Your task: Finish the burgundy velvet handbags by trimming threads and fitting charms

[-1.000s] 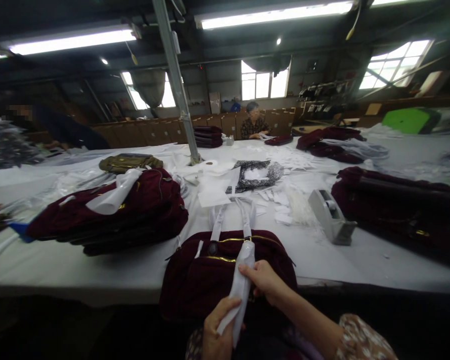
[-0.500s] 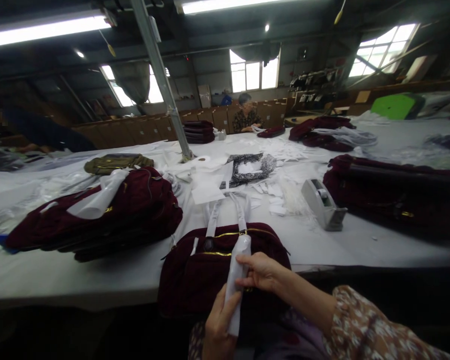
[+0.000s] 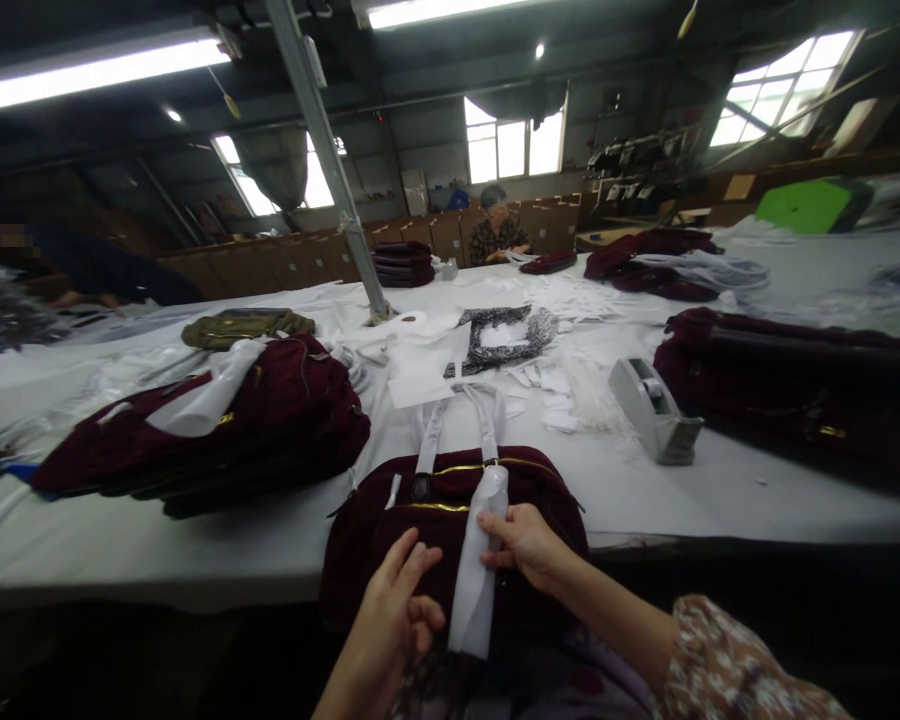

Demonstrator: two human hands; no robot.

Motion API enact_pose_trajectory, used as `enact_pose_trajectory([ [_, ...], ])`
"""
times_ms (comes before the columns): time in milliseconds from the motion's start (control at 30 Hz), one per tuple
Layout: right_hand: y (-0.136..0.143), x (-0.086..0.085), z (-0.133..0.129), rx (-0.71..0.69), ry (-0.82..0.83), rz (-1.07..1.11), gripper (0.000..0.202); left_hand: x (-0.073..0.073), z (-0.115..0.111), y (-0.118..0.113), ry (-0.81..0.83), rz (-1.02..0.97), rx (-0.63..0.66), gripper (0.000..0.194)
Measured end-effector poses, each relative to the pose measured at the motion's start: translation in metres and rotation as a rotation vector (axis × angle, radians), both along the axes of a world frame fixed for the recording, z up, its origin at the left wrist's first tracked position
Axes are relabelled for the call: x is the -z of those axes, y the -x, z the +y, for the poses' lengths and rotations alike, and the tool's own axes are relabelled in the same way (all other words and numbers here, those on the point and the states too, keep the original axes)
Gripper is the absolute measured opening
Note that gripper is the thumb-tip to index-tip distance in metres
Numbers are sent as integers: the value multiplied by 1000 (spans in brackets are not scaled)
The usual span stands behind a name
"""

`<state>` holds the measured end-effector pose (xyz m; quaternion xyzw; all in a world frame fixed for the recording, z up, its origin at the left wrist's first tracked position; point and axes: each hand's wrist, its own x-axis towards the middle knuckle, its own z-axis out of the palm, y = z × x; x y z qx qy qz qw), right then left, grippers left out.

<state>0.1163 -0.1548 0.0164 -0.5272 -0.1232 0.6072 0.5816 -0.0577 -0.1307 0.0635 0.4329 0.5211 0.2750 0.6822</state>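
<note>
Tabletop (image 3: 750, 515): white, spread before me
Near me: maroon bag (image 3: 435, 525), at the edge
Left: pile of maroon bags (image 3: 292, 420)
Middle: paper scraps (image 3: 561, 418), black-speckled piece (image 3: 495, 354)
Right: tape dispenser (image 3: 652, 415), just beside a maroon heap (image 3: 757, 400)
Far: flat dark-red stack (image 3: 403, 265)

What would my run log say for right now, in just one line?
right hand: pinching white wrap | left hand: open, beside wrap | maroon bag: behind wrap | tape dispenser: right of bag

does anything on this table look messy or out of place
Yes: loose white scraps lie strewn left of the tape dispenser and farther back, which looks untidy. The burgundy handbag in front shows no obvious damage.
</note>
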Motion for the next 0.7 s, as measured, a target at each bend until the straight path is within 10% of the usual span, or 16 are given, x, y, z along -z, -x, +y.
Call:
enact_pose_trajectory([
  [133,0,2,-2,-5,-59,-7,33,5,2,-27,227,-34,164,79],
  [333,-1,4,-3,-23,-80,16,35,35,-4,-44,102,88,283,55],
  [700,-4,6,-1,-105,10,-165,40,57,-16,-38,123,-118,108,50],
])
